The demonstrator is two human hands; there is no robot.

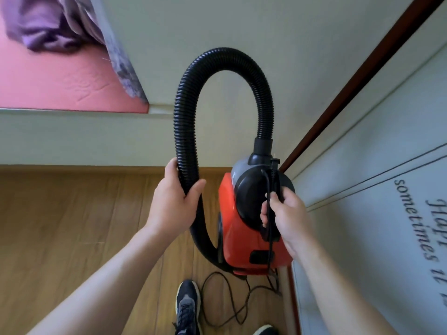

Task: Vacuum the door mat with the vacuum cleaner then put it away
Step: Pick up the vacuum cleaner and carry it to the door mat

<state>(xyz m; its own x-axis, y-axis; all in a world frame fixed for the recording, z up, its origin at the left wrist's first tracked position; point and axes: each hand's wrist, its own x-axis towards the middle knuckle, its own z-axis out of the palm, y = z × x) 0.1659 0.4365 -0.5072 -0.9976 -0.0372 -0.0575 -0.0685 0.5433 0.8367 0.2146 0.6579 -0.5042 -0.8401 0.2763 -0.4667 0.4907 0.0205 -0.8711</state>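
**Gripped and lifted, mat not in sight**

Held in both hands: right hand (287, 211) wrapped around the black handle on the small red-and-black plastic canister vacuum cleaner (251, 228), with a strand of the thin black power cord (232, 308) pinched under the fingers; left hand (174, 201) closed around the ribbed black flexible hose (225, 54) near its lower run. Carried clear of the floor, just left of the pale wall panel with dark script lettering (435, 228).

Nearest below: two dark lace-up sneakers (187, 308) on the light wood-plank floor (72, 226), with the slack of the cord looped loose between them and the machine. Higher up, the hose arched in a tall loop back into the black collar on the canister top. Beyond that, a cream wall and a dark brown door edge (358, 85); farthest left, a pink mattress surface (60, 81) with crumpled purple cloth (48, 27).

No door mat seen anywhere, and no nozzle end visible. Cord hanging untidy, not seen plugged in. Judged either a carry toward the mat or a carry to storage; could not tell which. Stowing plainly still left.
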